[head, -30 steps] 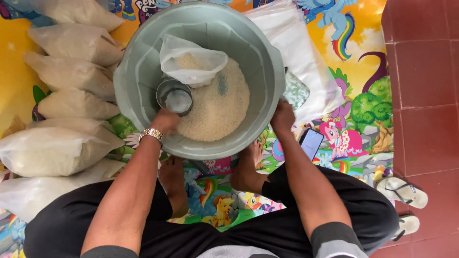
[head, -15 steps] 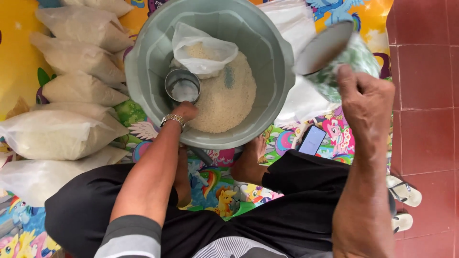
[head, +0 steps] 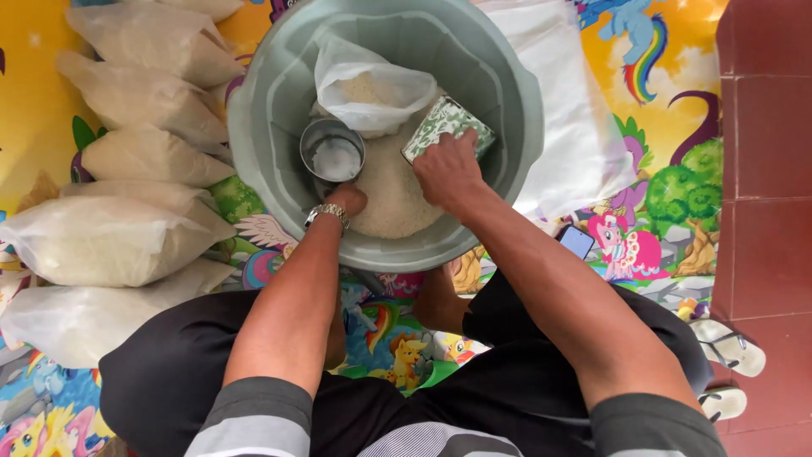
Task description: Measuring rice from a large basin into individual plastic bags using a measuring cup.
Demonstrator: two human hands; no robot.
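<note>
Sitting posture: crossed legs in dark trousers are seen at the near edge of the cartoon-printed mat (head: 677, 101), with bare feet tucked just under the basin.
Left hand: the left hand (head: 347, 200) is closed around the handle side of a metal cup (head: 333, 152); a wristwatch (head: 326, 214) is worn on that wrist, and the fingers are wrapped tight, holding the cup.
Metal cup: it is set upright on the rice at the left inside of the basin, with some white rice seen in its bottom.
Right hand: the right hand (head: 447, 172) is laid over a green patterned tin (head: 448, 127); the fingers are curled down on the tin's near edge, gripping it.
Green patterned tin: it is tilted, its lower end pressed into the rice at the right inside of the basin.
Basin: a round grey basin (head: 507, 85) is placed on the middle of the mat, and a heap of white rice (head: 389, 186) is held in it.
Plastic bag: an open clear bag (head: 372, 85) partly filled with rice is rested against the far inside of the basin, touching the cup's far rim.
Filled bags: tied rice bags (head: 110, 237) are stacked along the mat's left edge.
Phone: a phone (head: 577, 241) is laid on the mat just right of the basin.
Sandals: sandals (head: 732, 351) are left on the red tiles at the right.
</note>
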